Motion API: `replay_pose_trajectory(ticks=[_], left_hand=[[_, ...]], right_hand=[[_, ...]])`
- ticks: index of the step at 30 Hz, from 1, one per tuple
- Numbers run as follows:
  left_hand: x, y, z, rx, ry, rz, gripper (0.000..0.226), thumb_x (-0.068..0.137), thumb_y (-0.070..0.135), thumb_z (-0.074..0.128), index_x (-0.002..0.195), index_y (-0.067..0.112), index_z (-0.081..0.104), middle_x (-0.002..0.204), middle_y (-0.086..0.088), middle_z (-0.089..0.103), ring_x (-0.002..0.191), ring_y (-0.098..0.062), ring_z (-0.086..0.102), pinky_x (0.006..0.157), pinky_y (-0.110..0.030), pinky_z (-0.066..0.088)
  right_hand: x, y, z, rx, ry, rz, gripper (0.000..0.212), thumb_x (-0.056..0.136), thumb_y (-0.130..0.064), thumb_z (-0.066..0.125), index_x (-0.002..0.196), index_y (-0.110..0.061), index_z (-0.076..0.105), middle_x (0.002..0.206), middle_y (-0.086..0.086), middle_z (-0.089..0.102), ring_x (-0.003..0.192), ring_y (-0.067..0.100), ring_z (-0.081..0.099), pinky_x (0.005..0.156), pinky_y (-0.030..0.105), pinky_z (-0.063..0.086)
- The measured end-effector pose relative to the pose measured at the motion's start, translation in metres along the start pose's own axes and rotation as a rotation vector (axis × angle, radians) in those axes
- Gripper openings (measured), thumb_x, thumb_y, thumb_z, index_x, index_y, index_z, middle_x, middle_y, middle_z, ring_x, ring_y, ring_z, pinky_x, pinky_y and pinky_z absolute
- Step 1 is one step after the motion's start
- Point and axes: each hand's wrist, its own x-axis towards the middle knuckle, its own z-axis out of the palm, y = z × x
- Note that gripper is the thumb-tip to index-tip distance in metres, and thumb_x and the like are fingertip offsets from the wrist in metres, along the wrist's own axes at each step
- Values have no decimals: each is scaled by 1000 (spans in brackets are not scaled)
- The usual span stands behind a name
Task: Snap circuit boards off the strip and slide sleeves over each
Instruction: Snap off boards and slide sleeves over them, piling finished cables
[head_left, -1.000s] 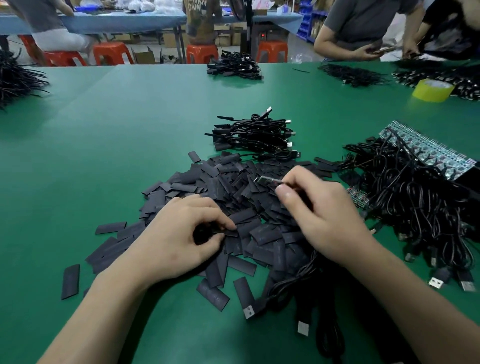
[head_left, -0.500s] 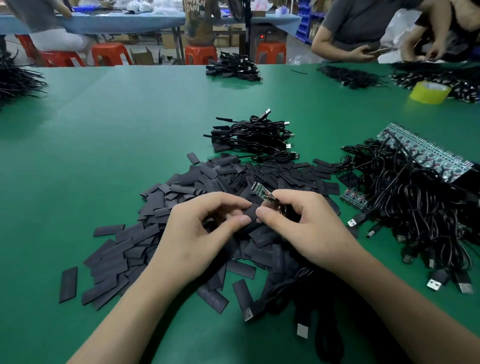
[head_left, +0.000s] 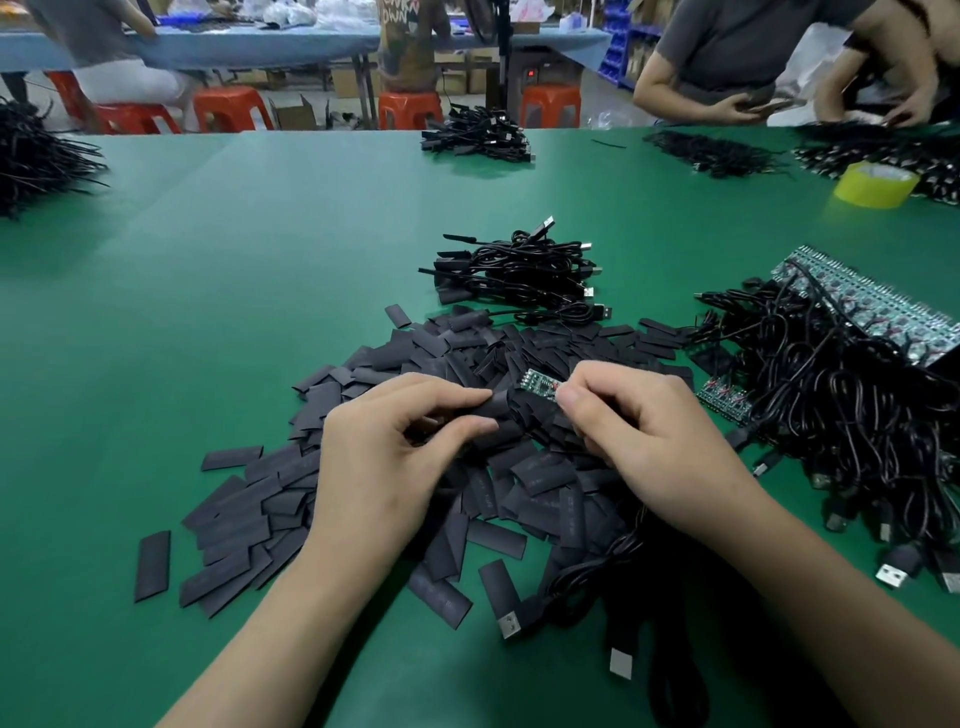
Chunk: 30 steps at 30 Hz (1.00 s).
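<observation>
Green table (head_left: 249, 270), one worker's view, both hands over the middle of it.

Left hand (head_left: 395, 457): thumb and forefinger pinch one black sleeve (head_left: 500, 406), held just off the heap.
Right hand (head_left: 641, 441): fingers curled, thumb and fingertips pinching a small green circuit board (head_left: 539, 383). The board's free end sticks out up and to the left, right at the sleeve's end. Cannot tell whether it has entered the sleeve; the thumb covers the other end.

Under and around both hands: a loose heap of flat black sleeves (head_left: 270, 499), spreading left, with one stray piece (head_left: 152, 565) apart at the edge. Both wrists hide part of it.

Beyond the heap: a coiled cable bundle (head_left: 519, 270) with USB plugs.
To the right: a big tangle of black cables (head_left: 857, 415), draped over a long strip of circuit boards (head_left: 878, 312); a shorter strip piece (head_left: 724, 399) pokes out at the tangle's left edge, near the right hand.
Near edge: more cable under the right forearm, a USB plug (head_left: 510, 623) lying out.

Far side of the table: a yellow tape roll (head_left: 875, 186), more cable piles (head_left: 475, 136), a dark heap at far left (head_left: 31, 156). Other people sit behind, on red stools (head_left: 231, 108).
</observation>
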Motion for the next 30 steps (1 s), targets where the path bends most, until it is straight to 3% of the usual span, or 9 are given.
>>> replay_pose_trajectory(ticks=[6,15,20,27,30], left_hand=[[0,-4,1,-8,11,23,15,78,14,86,91,20,82,86,11,74,79,-12,70,71,-31,56],[-1,-8,0,52,-9,51,15,78,16,87,92,21,82,90,13,74,81,-9,69,70,-33,56],[1,-14,-3,85,-121,92,18,78,18,88,95,23,83,95,14,73,88,-11,70,74,-36,57],[1,-13,-3,138,-144,128,19,81,33,82,99,28,82,96,17,72,88,-6,69,76,-36,57],[-1,-10,-1,154,-120,121,19,83,35,81,100,27,82,95,17,71,86,-6,68,76,-35,57]], right_hand=[[2,2,1,67,-106,66,41,99,-43,49,66,-19,45,55,-7,37,51,7,31,53,29,26],[1,7,4,0,-185,58,45,105,-34,53,68,-12,43,55,-8,36,50,5,32,50,24,24],[2,7,2,-77,-221,66,45,102,-39,53,67,-13,45,56,-6,39,51,5,34,51,28,26],[3,15,1,27,-216,159,44,104,-37,54,70,-9,46,53,-8,44,47,4,34,47,17,27],[3,14,2,16,-218,149,45,104,-38,54,70,-9,45,54,-8,43,48,5,33,48,20,26]])
